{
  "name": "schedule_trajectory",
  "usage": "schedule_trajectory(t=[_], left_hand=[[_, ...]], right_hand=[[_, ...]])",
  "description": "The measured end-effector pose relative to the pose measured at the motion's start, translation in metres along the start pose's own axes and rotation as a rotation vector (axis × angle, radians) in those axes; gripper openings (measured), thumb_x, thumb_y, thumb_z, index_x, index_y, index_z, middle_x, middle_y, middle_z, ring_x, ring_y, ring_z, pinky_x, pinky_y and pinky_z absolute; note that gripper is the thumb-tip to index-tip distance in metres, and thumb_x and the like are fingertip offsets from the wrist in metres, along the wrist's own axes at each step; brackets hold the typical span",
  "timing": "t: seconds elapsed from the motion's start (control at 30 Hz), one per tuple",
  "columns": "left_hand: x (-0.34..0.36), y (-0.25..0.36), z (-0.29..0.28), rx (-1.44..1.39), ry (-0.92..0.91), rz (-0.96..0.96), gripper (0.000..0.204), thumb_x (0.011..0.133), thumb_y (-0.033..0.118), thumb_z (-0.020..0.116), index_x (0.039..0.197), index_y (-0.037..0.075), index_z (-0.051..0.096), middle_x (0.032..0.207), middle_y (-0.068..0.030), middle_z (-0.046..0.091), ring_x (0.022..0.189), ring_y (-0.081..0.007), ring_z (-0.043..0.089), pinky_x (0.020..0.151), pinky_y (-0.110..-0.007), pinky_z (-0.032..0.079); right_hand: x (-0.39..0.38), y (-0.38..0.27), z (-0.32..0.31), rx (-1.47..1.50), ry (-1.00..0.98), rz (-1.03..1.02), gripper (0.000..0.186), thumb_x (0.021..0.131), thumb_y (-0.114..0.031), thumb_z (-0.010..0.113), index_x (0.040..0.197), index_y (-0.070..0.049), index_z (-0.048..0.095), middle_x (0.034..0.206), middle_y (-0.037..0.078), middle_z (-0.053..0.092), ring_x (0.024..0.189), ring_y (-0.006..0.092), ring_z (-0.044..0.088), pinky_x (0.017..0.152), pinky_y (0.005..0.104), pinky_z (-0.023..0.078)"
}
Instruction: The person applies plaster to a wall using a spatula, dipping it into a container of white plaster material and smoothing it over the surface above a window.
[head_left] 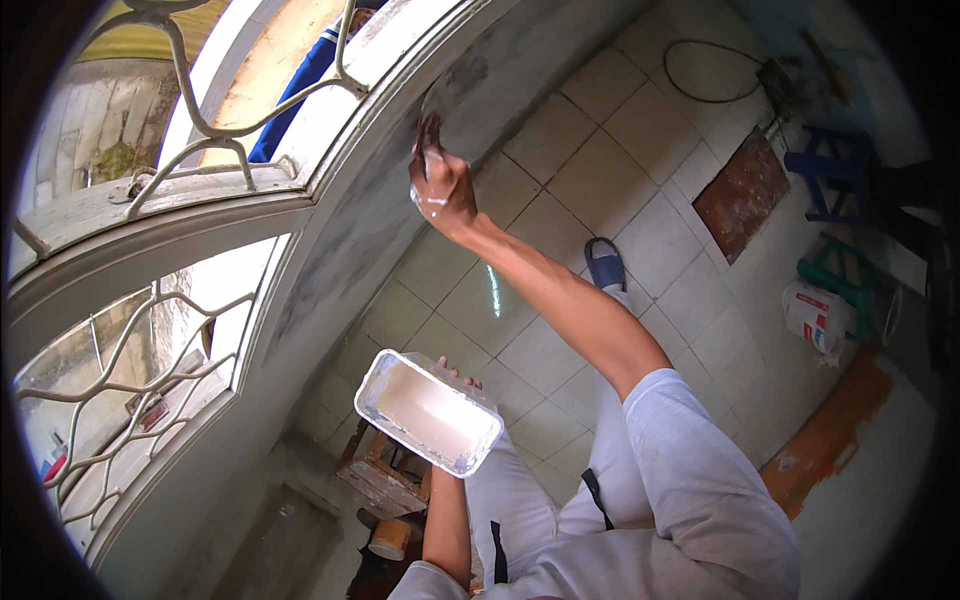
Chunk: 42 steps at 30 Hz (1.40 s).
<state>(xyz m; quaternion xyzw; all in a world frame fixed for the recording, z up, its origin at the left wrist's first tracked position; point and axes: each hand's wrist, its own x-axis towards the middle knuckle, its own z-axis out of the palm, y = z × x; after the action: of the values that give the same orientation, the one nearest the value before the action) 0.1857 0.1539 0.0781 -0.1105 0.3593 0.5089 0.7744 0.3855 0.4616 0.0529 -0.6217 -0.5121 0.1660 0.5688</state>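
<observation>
My left hand (457, 372) holds a rectangular white plastic tub (372, 388) from below and behind, with only its fingertips showing past the far side. Smooth off-white paste (425, 402) lies in the tub, and its rim is smeared. Stretched far forward, my right hand (443, 190) is closed on what looks like a putty knife (431, 103), its thin blade against the grey, patchy wall (370, 165) below the window. White paste spots the knuckles and wrist of that hand. The knife's handle is hidden in my fingers.
A white-framed window (335, 120) with curved metal bars (190, 75) runs along the left. Pale tiles (545, 230) cover the floor, with a brown hatch-like panel (741, 196). Blue stool (830, 170), green stool (845, 270) and white bag (815, 318) stand right; a wooden stand (385, 483) is lower left.
</observation>
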Motion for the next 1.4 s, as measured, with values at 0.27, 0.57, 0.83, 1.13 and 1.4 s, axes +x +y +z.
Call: schedule_trajectory(t=[0.27,0.57,0.83,1.13,1.4], left_hand=[[0.002,0.011,-0.030,0.057,0.002,0.004,0.060,0.100,0.038,0.050,0.151,0.010,0.031,0.116,-0.0098,0.058,0.099,-0.0290,0.061,0.108,-0.046,0.039],[0.040,0.027,-0.055,0.069,0.116,0.043,0.067,0.096,0.055,0.041,0.145,0.009,0.039,0.116,-0.0088,0.060,0.100,-0.0260,0.061,0.100,-0.042,0.047],[0.020,0.030,-0.053,-0.022,0.256,0.105,0.080,0.092,0.071,0.033,0.140,0.008,0.045,0.113,-0.0077,0.061,0.099,-0.0237,0.062,0.096,-0.039,0.049],[-0.013,0.033,-0.052,0.207,0.147,0.205,0.086,0.090,0.080,0.030,0.135,0.009,0.051,0.120,-0.0078,0.061,0.111,-0.0231,0.059,0.096,-0.039,0.051],[-0.001,0.028,-0.061,-0.010,0.105,-0.035,0.080,0.092,0.072,0.034,0.140,0.009,0.045,0.118,-0.0083,0.062,0.107,-0.0248,0.061,0.095,-0.040,0.051]], right_hand=[[-0.116,-0.015,-0.091,0.356,-0.327,0.667,0.023,0.095,-0.020,0.065,0.099,0.002,0.058,0.070,0.008,0.060,0.058,0.0121,0.053,0.054,0.0292,0.044],[-0.129,-0.169,-0.191,0.466,-0.279,0.882,0.032,0.093,-0.017,0.068,0.115,0.004,0.055,0.085,0.005,0.066,0.067,0.0084,0.058,0.061,0.0271,0.048],[-0.187,-0.207,-0.122,-0.336,-1.034,0.223,0.022,0.089,-0.004,0.058,0.107,0.009,0.060,0.077,0.028,0.063,0.065,0.0416,0.063,0.058,0.0438,0.051],[-0.210,-0.211,-0.132,-0.240,-1.128,0.346,0.023,0.091,-0.006,0.055,0.108,0.009,0.058,0.076,0.028,0.063,0.067,0.0424,0.064,0.060,0.0458,0.050],[-0.185,-0.229,-0.178,0.129,-0.658,0.552,0.021,0.092,-0.003,0.063,0.108,0.009,0.059,0.091,0.015,0.066,0.073,0.0159,0.064,0.068,0.0288,0.051]])
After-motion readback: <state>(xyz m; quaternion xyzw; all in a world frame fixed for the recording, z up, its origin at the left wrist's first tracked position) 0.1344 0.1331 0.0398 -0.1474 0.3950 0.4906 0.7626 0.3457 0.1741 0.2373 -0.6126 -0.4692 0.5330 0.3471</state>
